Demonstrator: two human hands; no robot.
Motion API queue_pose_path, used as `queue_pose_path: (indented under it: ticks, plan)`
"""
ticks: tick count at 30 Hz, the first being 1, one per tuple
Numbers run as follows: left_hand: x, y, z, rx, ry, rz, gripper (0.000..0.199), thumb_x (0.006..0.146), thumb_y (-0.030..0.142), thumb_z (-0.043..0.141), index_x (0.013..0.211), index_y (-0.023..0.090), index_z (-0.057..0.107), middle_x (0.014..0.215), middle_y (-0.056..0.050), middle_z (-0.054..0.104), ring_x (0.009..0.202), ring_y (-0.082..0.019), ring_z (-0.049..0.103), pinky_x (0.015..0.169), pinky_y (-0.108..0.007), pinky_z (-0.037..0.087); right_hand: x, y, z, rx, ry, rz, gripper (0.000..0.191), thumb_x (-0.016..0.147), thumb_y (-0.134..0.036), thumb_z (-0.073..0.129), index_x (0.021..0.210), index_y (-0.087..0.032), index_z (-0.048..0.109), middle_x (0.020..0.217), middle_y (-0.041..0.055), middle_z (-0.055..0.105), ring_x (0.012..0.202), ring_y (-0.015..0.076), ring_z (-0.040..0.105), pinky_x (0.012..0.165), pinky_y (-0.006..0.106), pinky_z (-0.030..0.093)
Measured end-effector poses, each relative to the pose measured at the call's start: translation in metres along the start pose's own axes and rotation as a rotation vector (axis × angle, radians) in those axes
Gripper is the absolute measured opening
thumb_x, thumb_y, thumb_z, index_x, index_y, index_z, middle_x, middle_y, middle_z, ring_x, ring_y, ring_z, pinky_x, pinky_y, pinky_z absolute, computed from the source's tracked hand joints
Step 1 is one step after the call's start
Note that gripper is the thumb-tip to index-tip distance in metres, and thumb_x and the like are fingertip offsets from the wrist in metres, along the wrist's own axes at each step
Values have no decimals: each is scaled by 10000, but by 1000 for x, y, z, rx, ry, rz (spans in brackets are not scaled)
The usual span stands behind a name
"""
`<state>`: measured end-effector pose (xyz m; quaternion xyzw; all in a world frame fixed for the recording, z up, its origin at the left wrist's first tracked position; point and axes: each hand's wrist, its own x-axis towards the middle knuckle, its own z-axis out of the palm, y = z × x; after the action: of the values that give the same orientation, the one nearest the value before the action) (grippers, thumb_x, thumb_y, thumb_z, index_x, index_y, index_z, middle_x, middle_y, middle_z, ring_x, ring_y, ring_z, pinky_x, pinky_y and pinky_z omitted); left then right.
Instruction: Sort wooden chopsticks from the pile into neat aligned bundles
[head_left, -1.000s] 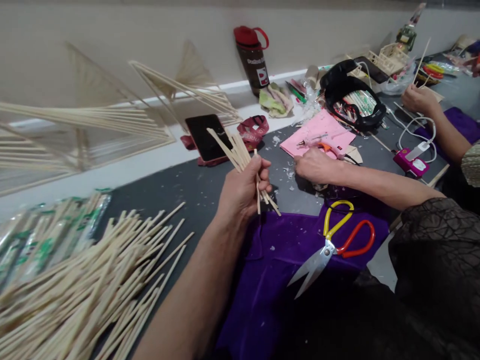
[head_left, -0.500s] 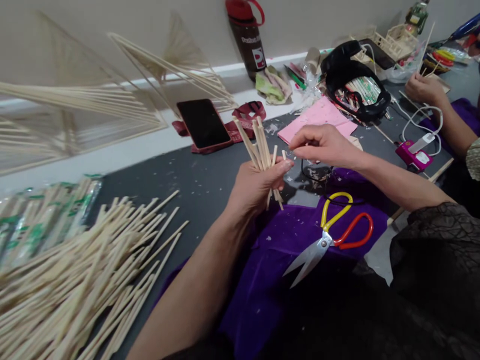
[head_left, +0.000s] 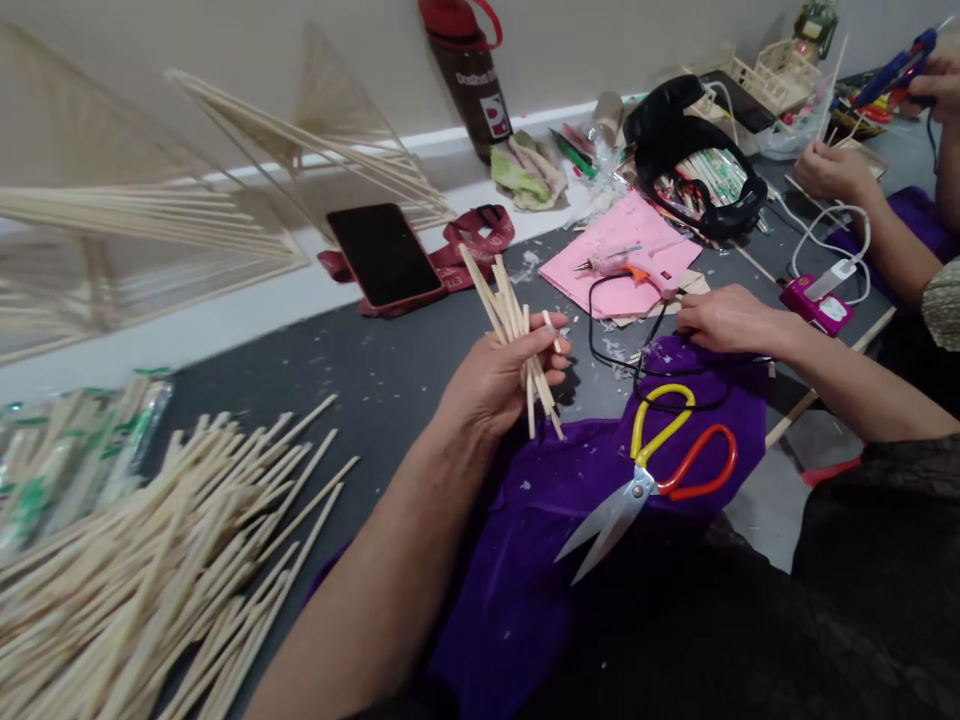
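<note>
My left hand is closed around a small bundle of thin wooden sticks, with one short piece between thumb and fingertips. To the right, my right hand rests by the edge of the purple cloth, its fingers curled down; whether they hold anything is hidden. A glue gun with a black cable lies on pink paper, just left of my right hand. Scissors with yellow and red handles lie open on the cloth below.
Many loose sticks cover the left. Behind are a phone, a bottle and a stick structure. A black headset and a pink charger sit at right, near another person's hands.
My right hand has moved right and down, away from my left hand, uncovering the glue gun. My left hand still grips the bundle. The other person's second hand with a blue tool now shows.
</note>
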<state>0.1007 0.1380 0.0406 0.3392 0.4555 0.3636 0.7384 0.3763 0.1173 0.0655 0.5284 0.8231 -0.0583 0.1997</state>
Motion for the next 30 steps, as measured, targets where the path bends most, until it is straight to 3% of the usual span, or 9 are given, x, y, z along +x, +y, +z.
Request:
queue_pose_path:
  ticks: [4, 8, 12, 17, 22, 27, 30]
  plan:
    - [0, -1, -1, 59, 17, 16, 210, 656, 168, 753, 848, 124, 680, 687, -24, 662, 535, -108, 625, 387, -152, 484, 4, -8, -4, 43, -57, 16, 220, 803, -219, 556, 985, -188, 674, 1004, 81, 704, 832, 195, 621, 557, 284, 264]
    - [-1, -4, -1, 71, -1, 49, 274, 589, 207, 804, 814, 105, 687, 684, -17, 656, 457, -72, 557, 342, -139, 417, 8, -5, -5, 27, -80, 44, 253, 798, -227, 549, 1009, -187, 683, 921, 83, 719, 787, 199, 618, 550, 286, 250]
    - [0, -6, -1, 69, -15, 71, 309, 562, 248, 827, 796, 105, 684, 660, -5, 640, 414, -56, 508, 326, -144, 375, 6, 12, -12, 82, 19, 79, 235, 822, -247, 558, 975, -165, 717, 959, 81, 720, 805, 186, 606, 586, 280, 277]
    - [-1, -6, 0, 73, -20, 69, 359, 526, 276, 847, 801, 115, 683, 639, 11, 618, 391, -53, 474, 308, -158, 324, -4, 39, -23, 337, 186, 54, 248, 854, -324, 555, 893, -147, 724, 817, 45, 693, 716, 144, 571, 634, 271, 330]
    - [-1, -8, 2, 108, -12, 84, 341, 529, 293, 838, 778, 120, 683, 615, 9, 603, 383, -49, 450, 318, -161, 298, -5, 33, -21, 314, 326, 126, 293, 894, -337, 496, 914, -148, 719, 860, 66, 701, 764, 165, 587, 648, 280, 338]
    - [-2, -10, 5, 124, -6, 115, 317, 527, 289, 829, 741, 110, 681, 645, -9, 616, 397, -45, 449, 324, -165, 291, -4, 4, -26, 80, 135, 107, 249, 864, -265, 507, 928, -182, 732, 925, 80, 726, 784, 187, 600, 613, 285, 282]
    - [-5, -10, 7, 126, 12, 109, 325, 526, 276, 827, 764, 94, 702, 657, -12, 615, 405, -41, 446, 319, -163, 285, -6, -1, -31, 29, 84, 95, 245, 864, -274, 507, 873, -189, 736, 904, 77, 727, 790, 190, 602, 603, 281, 262]
